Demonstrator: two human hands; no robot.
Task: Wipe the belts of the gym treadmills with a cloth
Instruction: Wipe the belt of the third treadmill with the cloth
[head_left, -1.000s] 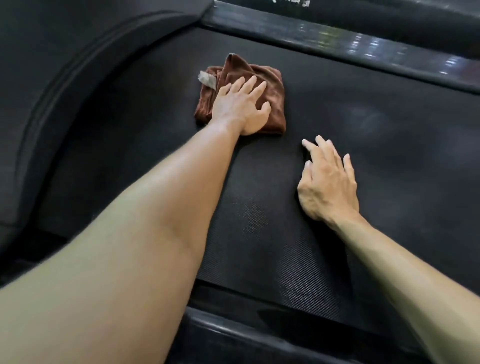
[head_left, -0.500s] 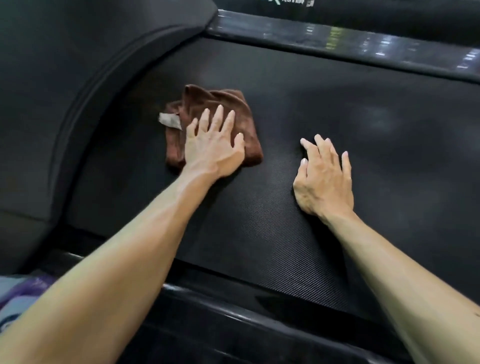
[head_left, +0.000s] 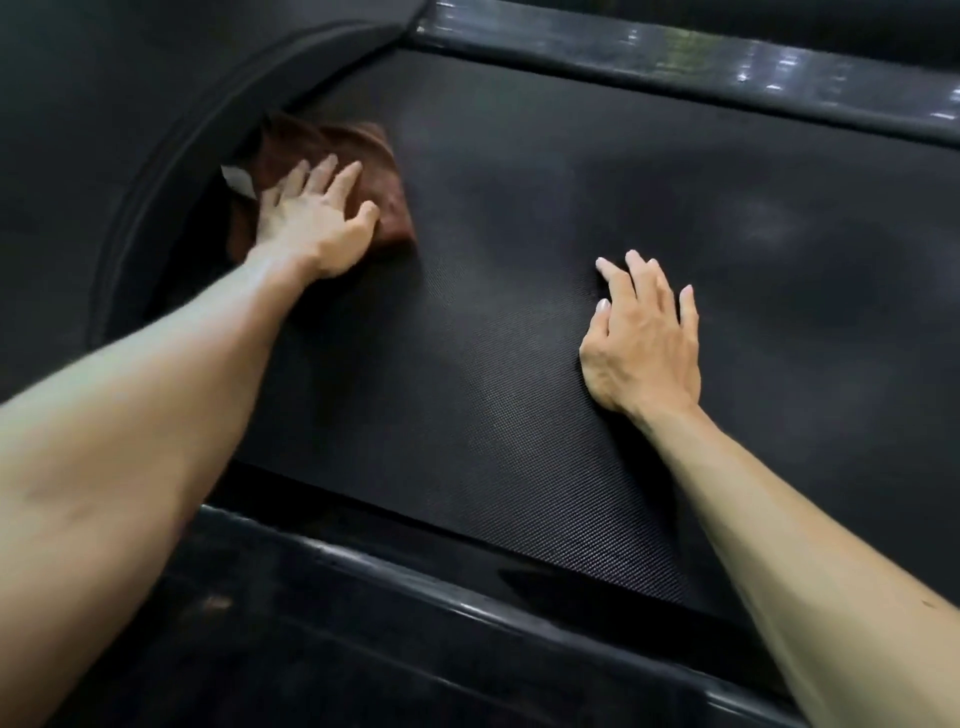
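Observation:
A folded brown cloth with a white label lies on the black textured treadmill belt, pushed up against the curved hood at the belt's left end. My left hand presses flat on the cloth with straight fingers and covers its near half. My right hand rests palm down on the bare belt, well to the right of the cloth, fingers spread and holding nothing.
A black curved motor hood borders the belt on the left. Glossy side rails run along the far edge and the near edge of the belt.
My left hand has slid the cloth leftward across the belt until it meets the curved hood. My right hand has stayed in place on the belt.

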